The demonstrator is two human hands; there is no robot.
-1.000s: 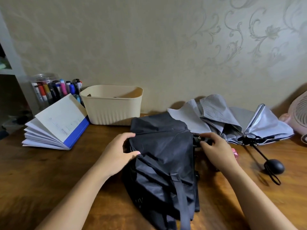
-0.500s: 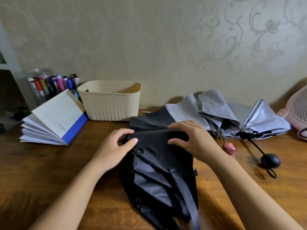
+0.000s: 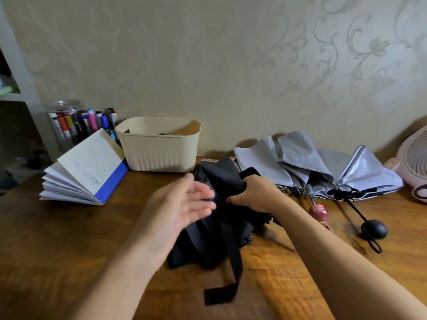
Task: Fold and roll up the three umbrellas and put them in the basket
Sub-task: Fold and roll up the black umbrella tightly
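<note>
A black umbrella (image 3: 215, 234) lies bunched on the wooden table in the middle, its black strap (image 3: 231, 269) trailing toward me. My right hand (image 3: 251, 192) grips the top of its fabric. My left hand (image 3: 184, 204) hovers flat and open at its left side, blurred by motion. Behind to the right lie grey umbrellas (image 3: 312, 167), loosely collapsed, one with a black round handle (image 3: 374, 228), another with a pink handle (image 3: 320, 212). The cream basket (image 3: 159, 151) stands at the back left of centre; something dark shows just above its rim.
An open blue-edged booklet (image 3: 87, 172) lies left of the basket. Behind it stands a clear jar of markers (image 3: 69, 125). A pink fan (image 3: 413, 162) sits at the far right edge. The wall runs close behind the table.
My right hand has closed around the top of the black umbrella and gathered it into a narrower bundle. My left hand has come off the fabric and opened flat beside it.
</note>
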